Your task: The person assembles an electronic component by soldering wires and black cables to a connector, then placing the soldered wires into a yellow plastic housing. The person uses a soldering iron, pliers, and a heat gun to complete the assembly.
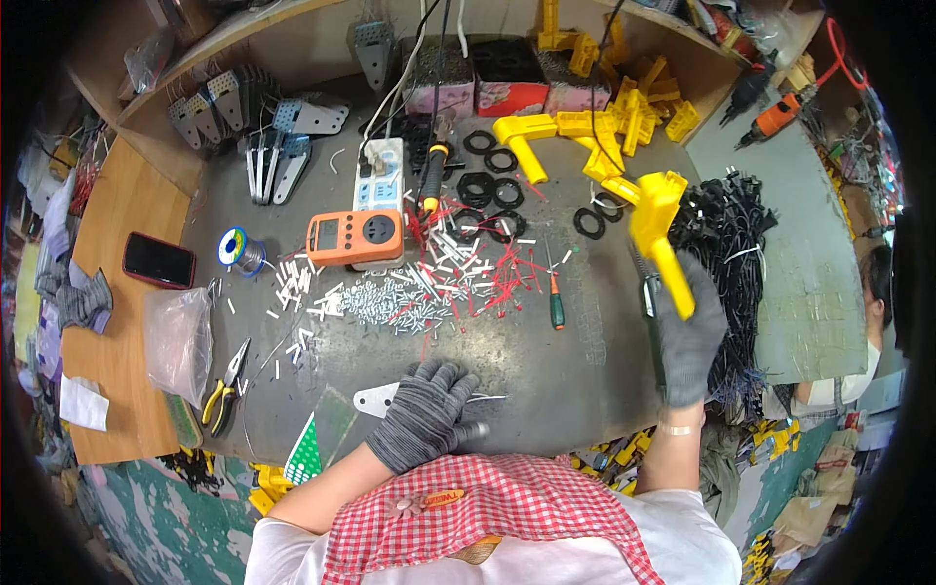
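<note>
1. While the right hand (pixel 688 341), in a grey glove, is raised over the right side of the counter (pixel 546 370), its grip is closed around the handle of a yellow plastic part (pixel 659 229), which is up off the counter, tilted, head end away from the person.
2. Left hand (pixel 421 414), also gloved, lies palm down near the front edge of the counter, fingers spread, grip loose and holding nothing; it covers part of a flat white metal plate (pixel 375 399).
3. Just behind the yellow part: a heap of black cables (pixel 731 244).
4. Mid-counter: pile of small screws (pixel 390 302), red and white wire bits (pixel 478 263), green-handled screwdriver (pixel 556 302).
5. Further back: orange meter (pixel 354 238), white power strip (pixel 382 175), black rings (pixel 487 175), more yellow parts (pixel 604 127).
6. Left: yellow-handled pliers (pixel 224 390), clear bag (pixel 178 341), phone (pixel 159 260) on a wooden board.
</note>
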`<state>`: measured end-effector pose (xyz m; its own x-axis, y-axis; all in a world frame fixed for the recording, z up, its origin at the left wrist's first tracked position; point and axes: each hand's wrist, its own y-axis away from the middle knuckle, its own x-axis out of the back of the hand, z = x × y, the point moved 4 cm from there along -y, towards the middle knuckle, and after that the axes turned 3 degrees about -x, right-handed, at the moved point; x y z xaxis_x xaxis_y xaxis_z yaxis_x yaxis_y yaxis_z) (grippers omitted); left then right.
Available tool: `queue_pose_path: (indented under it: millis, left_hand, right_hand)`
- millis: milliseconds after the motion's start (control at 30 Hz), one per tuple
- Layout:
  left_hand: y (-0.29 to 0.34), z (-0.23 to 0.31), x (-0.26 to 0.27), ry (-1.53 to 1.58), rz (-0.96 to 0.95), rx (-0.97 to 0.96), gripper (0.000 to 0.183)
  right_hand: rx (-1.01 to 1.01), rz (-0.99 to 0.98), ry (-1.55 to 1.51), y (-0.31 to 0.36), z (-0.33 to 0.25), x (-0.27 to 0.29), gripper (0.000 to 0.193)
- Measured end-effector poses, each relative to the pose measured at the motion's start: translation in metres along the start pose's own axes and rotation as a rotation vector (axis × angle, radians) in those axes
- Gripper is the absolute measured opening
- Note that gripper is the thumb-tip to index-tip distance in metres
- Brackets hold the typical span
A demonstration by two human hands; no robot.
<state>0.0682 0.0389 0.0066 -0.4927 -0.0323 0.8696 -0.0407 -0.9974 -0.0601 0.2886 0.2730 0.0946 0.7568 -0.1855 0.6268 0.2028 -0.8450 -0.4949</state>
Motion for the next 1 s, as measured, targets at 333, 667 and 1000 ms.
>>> queue_pose_path:
  millis: [333,667,1000]
  left_hand:
    - [-0.029,-0.012,0.023,-0.013,0.197,-0.123,0.059]
    - [0.004,-0.059,0.054,0.235,0.634,0.292,0.041]
    - [0.021,-0.073,0.036,0.279,0.617,0.353,0.041]
  right_hand:
    - [0.088,-0.892,-0.395,0.046,-0.076,-0.066,0.041]
    - [0.358,-0.723,0.265,0.002,-0.092,-0.238,0.029]
    - [0.191,-0.667,-0.025,-0.006,-0.069,-0.227,0.02]
